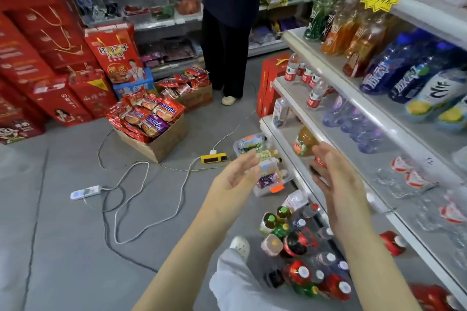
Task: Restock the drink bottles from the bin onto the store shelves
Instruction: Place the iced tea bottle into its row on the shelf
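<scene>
Empty hands by the drink shelves
The shelves (316, 63) fill the right side. The clear bin (260, 192) sits on the floor at their base, bottles (252, 144) lying inside. The left hand (237, 174) and right hand (336, 179) hover near it, fingers loose, holding nothing.

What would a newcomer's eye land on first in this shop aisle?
The bare left hand and right hand, both open, are raised mid-frame over a clear plastic bin of drink bottles on the floor by the white metal shelves. Stacked red gift boxes fill the left; a cardboard box of red snack packets sits centre.
</scene>
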Demonstrator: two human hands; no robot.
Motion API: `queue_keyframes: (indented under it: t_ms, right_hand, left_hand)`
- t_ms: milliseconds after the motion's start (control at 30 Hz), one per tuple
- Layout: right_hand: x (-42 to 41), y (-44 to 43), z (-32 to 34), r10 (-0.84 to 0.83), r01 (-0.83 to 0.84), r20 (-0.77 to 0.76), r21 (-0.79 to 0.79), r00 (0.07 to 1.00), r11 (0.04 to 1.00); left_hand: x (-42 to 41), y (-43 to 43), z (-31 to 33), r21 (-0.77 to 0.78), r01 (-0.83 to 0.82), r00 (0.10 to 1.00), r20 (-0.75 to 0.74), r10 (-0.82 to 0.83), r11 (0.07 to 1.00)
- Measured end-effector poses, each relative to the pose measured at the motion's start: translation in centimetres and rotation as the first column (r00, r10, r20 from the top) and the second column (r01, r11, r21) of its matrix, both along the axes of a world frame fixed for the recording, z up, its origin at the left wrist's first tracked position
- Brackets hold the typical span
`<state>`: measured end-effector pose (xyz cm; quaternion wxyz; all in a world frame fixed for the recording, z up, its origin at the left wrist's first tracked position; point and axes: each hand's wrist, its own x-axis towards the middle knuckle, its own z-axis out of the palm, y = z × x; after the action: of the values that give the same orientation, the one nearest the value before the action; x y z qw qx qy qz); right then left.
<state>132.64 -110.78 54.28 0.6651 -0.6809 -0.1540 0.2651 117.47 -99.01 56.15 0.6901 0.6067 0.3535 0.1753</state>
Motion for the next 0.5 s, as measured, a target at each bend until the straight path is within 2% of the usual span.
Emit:
queue_keyframes:
  t_ms: [200, 333, 500]
  right_hand:
    - [5.0, 6.6, -2.8, -0.119, 0.109, -0.091, -0.106, 0.989, 0.988]
    - [7.3, 11.3, -4.6, -0.12, 0.097, -0.206, -0.121, 0.971, 0.988]
    - [8.7, 16.1, -6.3, -0.208, 0.158, -0.299, -0.183, 0.931, 0.97]
  left_hand:
    - [5.4, 8.2, -1.6, -0.083, 0.066, 0.993, -0.095, -0.074, 0.994]
    - [8.4, 13.3, -2.7, -0.123, 0.062, 0.991, -0.106, -0.075, 0.991]
    - [10.8, 18.3, -4.7, -0.198, 0.091, 0.981, -0.148, -0.122, 0.976]
